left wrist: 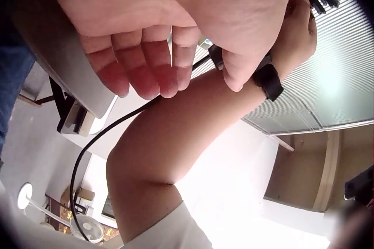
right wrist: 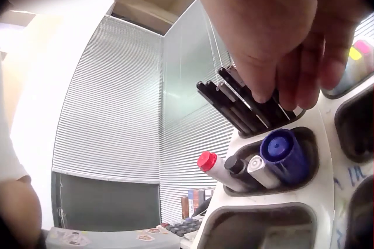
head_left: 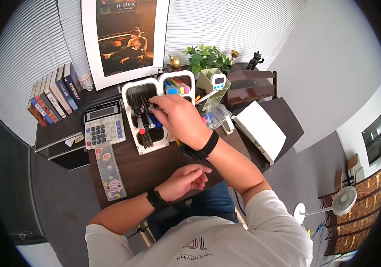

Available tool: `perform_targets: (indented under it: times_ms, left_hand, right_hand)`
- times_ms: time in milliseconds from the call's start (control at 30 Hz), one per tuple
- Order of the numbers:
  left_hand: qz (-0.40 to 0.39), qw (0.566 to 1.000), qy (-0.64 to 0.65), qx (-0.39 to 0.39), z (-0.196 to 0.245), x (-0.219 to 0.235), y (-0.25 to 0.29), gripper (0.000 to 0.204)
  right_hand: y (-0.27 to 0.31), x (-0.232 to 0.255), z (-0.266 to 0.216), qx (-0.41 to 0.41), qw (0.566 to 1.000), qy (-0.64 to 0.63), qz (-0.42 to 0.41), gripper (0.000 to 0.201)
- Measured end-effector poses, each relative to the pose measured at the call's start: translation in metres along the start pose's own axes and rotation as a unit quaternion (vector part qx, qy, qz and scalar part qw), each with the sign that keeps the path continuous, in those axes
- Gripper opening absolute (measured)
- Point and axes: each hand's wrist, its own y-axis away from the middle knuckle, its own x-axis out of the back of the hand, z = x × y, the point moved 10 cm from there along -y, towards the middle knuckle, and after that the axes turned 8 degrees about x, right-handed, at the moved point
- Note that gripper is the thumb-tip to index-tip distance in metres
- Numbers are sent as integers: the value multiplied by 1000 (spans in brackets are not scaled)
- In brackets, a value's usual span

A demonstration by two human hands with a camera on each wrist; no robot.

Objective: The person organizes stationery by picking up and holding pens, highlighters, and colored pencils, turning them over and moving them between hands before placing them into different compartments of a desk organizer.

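Note:
A white organizer (head_left: 148, 148) with several compartments stands on the desk. My right hand (head_left: 179, 118) is over its upper left compartment, thumb and fingers pinching a black pen at the right edge of a bunch of black pens (right wrist: 231, 106); the fingertips are partly hidden. Just below in the right wrist view are a red-capped marker (right wrist: 210, 164), a black-capped one, a white-capped one and a thick blue one (right wrist: 284, 155). My left hand (head_left: 183, 182) hangs near the desk's front edge, palm inward, fingers loosely bent, holding nothing.
Left of the organizer are a calculator (head_left: 105, 124), a sticker-covered clear case (head_left: 109, 171) and upright books (head_left: 57, 95). Highlighters (head_left: 177, 86) fill its right part. Farther right stand a green pen holder (head_left: 206, 80) with a timer, a plastic bag and a white box (head_left: 261, 129).

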Motion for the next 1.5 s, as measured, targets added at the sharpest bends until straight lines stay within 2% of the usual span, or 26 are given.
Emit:
perform_targets:
  times_ms: [133,200,267,333,400,467,533,567,633,667,767,800,867,933,1000,1033,1233,1333,1400,1433,1500]
  left_hand:
    - [9,1000,18,3,-1,2,-1,41]
    - [14,999,41,9,-2,5,-1,37]
    - [18,997,73,23,-3,9,-2,34]
    - [54,991,116,-26,5,17,0,34]
    - [65,984,153,-57,10,27,2,39]
    - [111,976,171,-70,18,36,6,45]
    - [157,967,188,-75,23,44,8,48]
    - [156,968,185,-71,24,45,6,48]
    - [218,958,151,-112,32,56,10,54]
    - [218,959,146,-105,31,56,8,54]
    - [306,930,96,-180,41,74,18,52]
    - [308,930,92,-177,40,72,18,52]
    - [300,920,5,-251,58,57,26,57]
    - [297,920,-29,-253,60,46,28,60]
    - [302,908,-65,-283,64,40,31,61]
    - [303,908,-66,-283,64,41,32,61]
    - [282,907,-115,-291,74,43,32,65]
    - [263,918,-79,-288,75,44,31,62]
    - [236,938,-8,-253,66,52,26,57]
    - [237,939,-7,-250,65,54,24,57]
    - [249,942,76,-211,52,67,19,55]
  right_hand:
    - [2,-2,4,-19,999,19,-21,28]
    - [8,6,0,4,999,32,1,36]
    - [26,23,-7,-15,1000,19,-5,44]
    - [50,51,-8,-31,999,11,37,38]
    - [92,66,20,-151,984,-55,83,30]
    - [143,68,56,-276,947,-106,128,24]
    - [177,60,68,-308,942,-88,104,29]
    - [186,54,67,-297,944,-104,100,33]
    - [196,39,64,-284,946,-136,75,47]
    - [197,31,63,-282,943,-160,72,52]
    - [176,15,51,-252,944,-210,46,62]
    - [171,11,52,-254,942,-212,51,62]
    - [148,13,37,-146,980,-119,64,63]
    - [138,8,40,-154,978,-121,67,59]
    - [130,-2,37,-116,988,-92,36,55]
    - [127,-4,35,-110,991,-73,27,45]
    - [121,-7,29,-70,996,-57,14,33]
    - [127,0,29,-73,996,-55,18,31]
    - [130,7,27,-72,995,-63,32,31]
    - [134,12,24,-73,994,-71,45,30]
    - [141,20,15,-87,992,-74,58,31]
